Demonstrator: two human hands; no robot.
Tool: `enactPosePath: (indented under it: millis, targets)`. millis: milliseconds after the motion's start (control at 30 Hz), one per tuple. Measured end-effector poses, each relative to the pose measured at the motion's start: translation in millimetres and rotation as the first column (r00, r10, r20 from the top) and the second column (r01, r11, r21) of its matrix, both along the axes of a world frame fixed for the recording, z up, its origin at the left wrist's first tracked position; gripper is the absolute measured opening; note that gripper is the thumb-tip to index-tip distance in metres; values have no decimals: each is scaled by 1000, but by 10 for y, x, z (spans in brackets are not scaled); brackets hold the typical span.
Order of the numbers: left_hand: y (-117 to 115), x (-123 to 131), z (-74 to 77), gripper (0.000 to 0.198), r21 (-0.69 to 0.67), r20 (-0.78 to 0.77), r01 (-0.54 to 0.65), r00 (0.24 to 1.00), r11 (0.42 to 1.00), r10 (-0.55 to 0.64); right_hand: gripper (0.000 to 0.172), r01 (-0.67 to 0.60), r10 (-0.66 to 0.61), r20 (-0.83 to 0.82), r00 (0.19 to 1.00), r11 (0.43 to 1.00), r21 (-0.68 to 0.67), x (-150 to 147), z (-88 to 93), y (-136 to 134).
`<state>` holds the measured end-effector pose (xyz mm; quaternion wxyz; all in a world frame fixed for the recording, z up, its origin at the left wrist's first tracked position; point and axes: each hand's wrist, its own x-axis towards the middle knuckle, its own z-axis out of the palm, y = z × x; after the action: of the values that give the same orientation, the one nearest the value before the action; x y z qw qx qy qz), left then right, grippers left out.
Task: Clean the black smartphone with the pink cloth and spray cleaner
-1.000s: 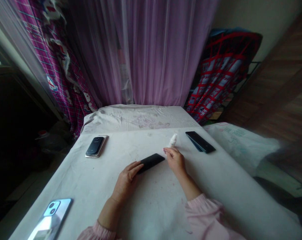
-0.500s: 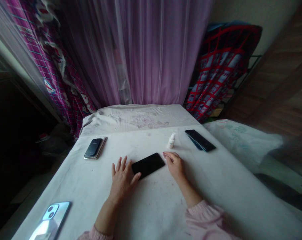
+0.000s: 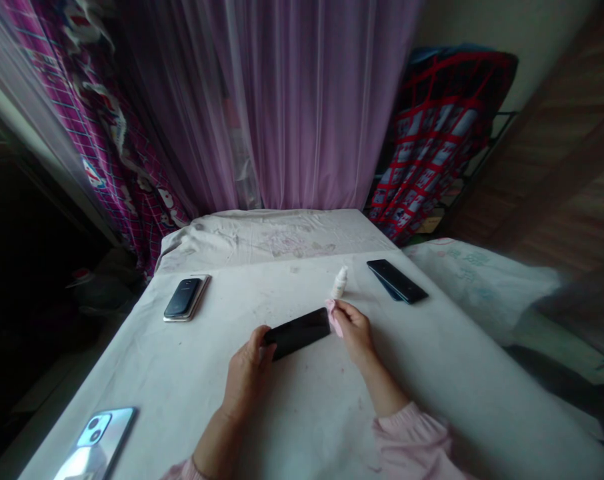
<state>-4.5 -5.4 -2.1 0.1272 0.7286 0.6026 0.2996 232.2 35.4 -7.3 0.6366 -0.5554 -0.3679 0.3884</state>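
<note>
Head: cloth (image 3: 334,320) at black phone (image 3: 301,335)

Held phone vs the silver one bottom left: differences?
- Colour: the held phone is black; the silver phone is pale and shiny.
- State: the held phone is in the left hand's grip; the silver phone lies untouched on the table.
- Framing: the held phone is fully in frame, partly covered by fingers; the silver phone is cut off by the bottom edge.

Shared: both are flat, slim phones.
</note>
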Motion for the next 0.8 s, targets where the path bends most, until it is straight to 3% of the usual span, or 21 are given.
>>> enactPosePath:
  millis: [167, 267, 333, 400, 533, 667, 800]
  targets:
    - [-18, -12, -15, 22, 136, 20, 46, 999, 990, -49, 48, -36, 36, -26, 999, 999, -17, 39, 132, -60]
    - [-18, -22, -35, 22, 150, 31, 42, 998, 988, -47, 39, -34, 24, 190, 981, 998, 49, 92, 169, -112]
    - [-12, -28, -55, 22, 156, 51, 34, 998, 987, -42, 29, -65, -16, 438, 899, 984, 168, 128, 205, -153]
    - [-3, -32, -79, 22, 165, 77, 36, 996, 986, -50, 24, -160, -65, 663, 746, 949, 272, 152, 256, -192]
    - [14, -28, -111, 21, 174, 119, 28, 992, 984, -49, 27, -302, -129, 869, 478, 905, 300, 119, 358, -255]
    - [12, -23, -99, 20, 144, 140, 33, 989, 989, -54, 26, -375, -130, 925, 357, 887, 269, -39, 422, -311]
    - [8, -26, -83, 20, 111, 168, 45, 984, 993, -63, 24, -435, -112, 943, 313, 866, 247, -242, 478, -351]
